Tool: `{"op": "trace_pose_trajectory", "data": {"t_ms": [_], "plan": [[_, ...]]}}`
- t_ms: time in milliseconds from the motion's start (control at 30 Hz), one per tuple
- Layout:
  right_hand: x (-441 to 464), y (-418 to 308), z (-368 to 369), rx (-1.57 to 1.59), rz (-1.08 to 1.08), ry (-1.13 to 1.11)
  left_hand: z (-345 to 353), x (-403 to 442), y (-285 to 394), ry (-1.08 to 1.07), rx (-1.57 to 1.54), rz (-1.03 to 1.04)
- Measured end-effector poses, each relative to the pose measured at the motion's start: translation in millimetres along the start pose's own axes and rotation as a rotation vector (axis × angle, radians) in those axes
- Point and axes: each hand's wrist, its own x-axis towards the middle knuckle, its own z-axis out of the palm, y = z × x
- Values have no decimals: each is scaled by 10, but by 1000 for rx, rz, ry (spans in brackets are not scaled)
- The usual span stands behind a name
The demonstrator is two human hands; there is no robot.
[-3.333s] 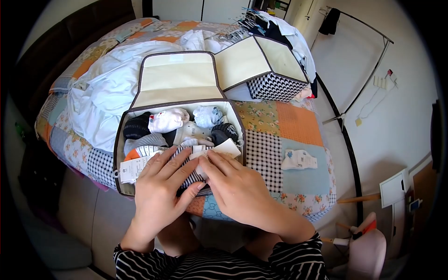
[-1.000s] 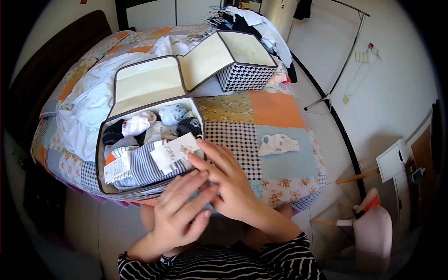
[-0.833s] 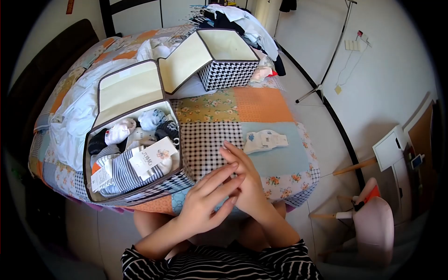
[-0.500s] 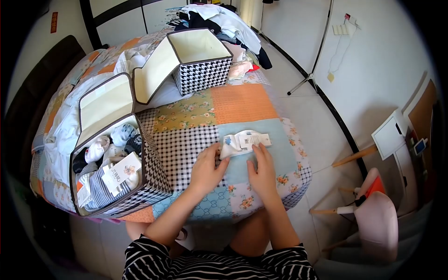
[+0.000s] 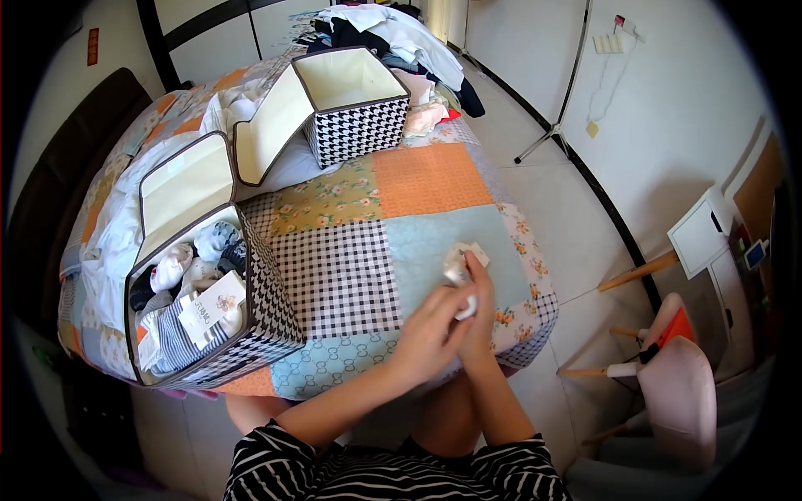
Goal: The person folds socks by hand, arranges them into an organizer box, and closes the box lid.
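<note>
A small bundle of white socks [image 5: 458, 265] with a tag is lifted over the light blue patch of the quilt, partly hidden by fingers. My left hand [image 5: 434, 332] closes on its lower end, and my right hand [image 5: 478, 313] is wrapped round its right side. The two hands touch each other. At the left, an open houndstooth storage box [image 5: 271, 313] holds several rolled socks [image 5: 174, 265] and striped socks [image 5: 171, 341] with a white tag [image 5: 213, 307] on top.
A second open houndstooth box [image 5: 359, 132] stands farther back on the patchwork bed [image 5: 334, 280]. Behind it lies a pile of clothes [image 5: 409, 37]. White bedding [image 5: 117, 225] is at the left. A pink chair [image 5: 681, 397] and a rack's stand [image 5: 553, 134] are at the right.
Both hands, apart beside the flat white socks half a second ago, have come together and picked them up. Earlier they were over the left box. The view has swung right.
</note>
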Motion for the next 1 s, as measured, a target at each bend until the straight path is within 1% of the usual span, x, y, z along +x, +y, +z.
{"op": "trace_pose_trajectory", "data": {"t_ms": [33,67,100,133,167,200,233,300,333,400,433,467,500,533,567,600,633,733,767,800,833,867,900,933,967,1000], "plan": [[-41,-70,-51,176,121,16,-9,-36,88,-52,14,60],[-60,-152,-97,352,243,31,-36,-68,122,-25,21,99],[-45,-273,-138,294,200,70,-77,-106,146,1,29,136],[-39,-384,-172,287,210,101,-130,-148,158,25,37,174],[-33,-490,-199,280,218,132,-222,-203,150,-11,64,121],[-32,-575,-212,274,226,163,-313,-231,162,38,77,92],[-56,-625,-235,360,278,120,-406,-246,189,90,90,62],[-62,-842,-211,719,417,60,-565,-309,159,210,148,27],[-63,-974,-193,899,486,24,-662,-334,172,247,122,17],[-80,-1194,-169,1032,562,-49,-836,-423,167,292,-178,-65],[-103,-1261,-146,1078,608,-92,-930,-479,232,276,-404,-111],[-115,-1341,-120,1124,655,-137,-1013,-563,349,277,-642,-229],[-107,-1471,-110,1126,704,-150,-1097,-665,367,249,-522,-214],[-121,-1521,-87,1063,676,-213,-1185,-790,380,225,-400,-203],[-148,-1542,-78,1002,644,-277,-1279,-889,470,249,-424,-241],[-150,-1574,-54,942,611,-341,-1357,-1021,486,286,-365,-224],[-125,-1640,-11,936,585,-375,-1485,-1111,534,303,-319,-173],[-31,-1875,117,774,460,-562,-1879,-1396,655,368,-120,-63],[-19,-1860,211,772,343,-651,-2027,-1480,689,389,-65,-54],[-4,-1931,313,762,270,-686,-2174,-1553,727,406,-10,-46],[26,-2035,438,752,196,-718,-2310,-1601,766,425,59,-56],[58,-2134,558,742,123,-747,-2415,-1688,781,452,46,-100],[93,-2215,666,761,92,-824,-2532,-1723,834,483,50,-113],[124,-2311,771,741,71,-856,-2659,-1741,867,513,52,-125],[150,-2413,872,720,50,-885,-2777,-1797,787,545,148,-97],[168,-2501,977,698,28,-911,-2868,-1802,780,611,190,-113]]}}
